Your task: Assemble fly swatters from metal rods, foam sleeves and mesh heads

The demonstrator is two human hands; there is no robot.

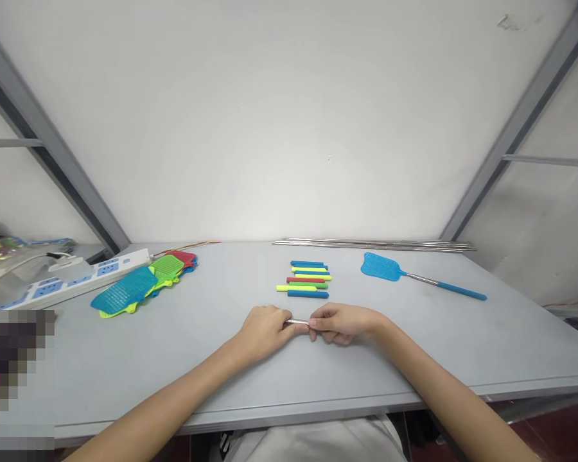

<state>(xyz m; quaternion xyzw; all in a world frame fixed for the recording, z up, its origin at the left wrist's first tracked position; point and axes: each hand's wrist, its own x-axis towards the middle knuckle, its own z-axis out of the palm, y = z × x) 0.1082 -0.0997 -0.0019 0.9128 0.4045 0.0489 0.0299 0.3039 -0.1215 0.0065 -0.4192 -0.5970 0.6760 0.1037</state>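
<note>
Near the front middle of the table, my left hand (266, 330) and my right hand (340, 323) are both closed on a thin metal rod (298, 321). A short shiny length of it shows between my fingers; its ends are hidden in the hands. Just beyond lie several coloured plastic handles (308, 287) in blue, yellow, red and green, side by side in a loose row. To the right rests a whole blue fly swatter (381, 267) with a metal shaft and blue handle. A fanned pile of fly swatter heads (125, 290) in blue, green and red lies at the left.
Long thin metal rods (376, 244) lie along the back edge by the white wall. A white power strip (84, 279) with plugs and a cable runs behind the swatter heads. Plastic-wrapped coloured items (0, 247) sit at the far left. Grey metal posts (515, 122) stand at both sides.
</note>
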